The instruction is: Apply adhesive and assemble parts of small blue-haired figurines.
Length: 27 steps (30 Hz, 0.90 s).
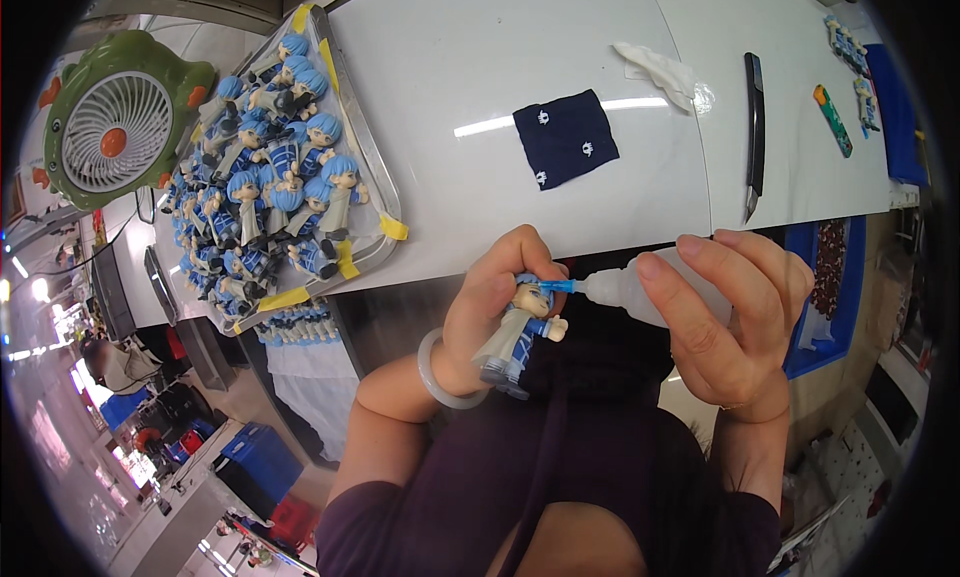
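My left hand (492, 302) grips a small blue-haired figurine (518, 337) in a grey coat, held below the white table's edge (450, 262). A pale bangle sits on that wrist. My right hand (735, 322) holds a white squeeze bottle (640, 289) with a blue nozzle. The nozzle tip touches the figurine's head. Both hands hover over my lap, just in front of the table.
A clear tray (380, 177) with yellow tape holds several more blue-haired figurines at the left. A green fan (115, 122) stands beyond it. On the table lie a dark blue cloth (565, 137), a white tissue (655, 69), a black craft knife (753, 127) and small parts at the far right.
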### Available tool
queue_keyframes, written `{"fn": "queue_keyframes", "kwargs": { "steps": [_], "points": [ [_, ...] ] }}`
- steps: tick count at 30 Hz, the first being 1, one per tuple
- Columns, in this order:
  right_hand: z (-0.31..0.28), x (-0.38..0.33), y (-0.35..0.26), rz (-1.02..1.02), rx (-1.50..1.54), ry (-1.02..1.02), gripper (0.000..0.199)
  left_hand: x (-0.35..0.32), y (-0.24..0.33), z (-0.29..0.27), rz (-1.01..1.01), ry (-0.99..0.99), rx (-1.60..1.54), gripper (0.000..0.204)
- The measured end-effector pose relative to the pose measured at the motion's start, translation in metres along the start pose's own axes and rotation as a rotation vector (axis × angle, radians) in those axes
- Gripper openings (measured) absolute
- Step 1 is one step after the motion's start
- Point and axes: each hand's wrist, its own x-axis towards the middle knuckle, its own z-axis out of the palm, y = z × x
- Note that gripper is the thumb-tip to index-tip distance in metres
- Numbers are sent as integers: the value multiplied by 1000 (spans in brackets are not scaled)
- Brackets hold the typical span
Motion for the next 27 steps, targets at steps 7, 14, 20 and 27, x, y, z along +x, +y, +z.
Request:
{"fn": "queue_keyframes", "kwargs": {
  "steps": [7, 14, 20, 27],
  "points": [
    [-1, 0, -1, 1, -4, -4, 37, 1, 2, 0, -10, 2, 6, 39],
    [-1, 9, 19, 91, 165, 14, 38, 4, -3, -5, 63, -39, 13, 36],
    [17, 4, 75, 472, 488, 284, 31, 5, -3, -8, 158, -98, 23, 35],
    [38, -31, 176, 763, 405, 354, 29, 7, 2, 0, 70, -49, 115, 34]
  ]
}}
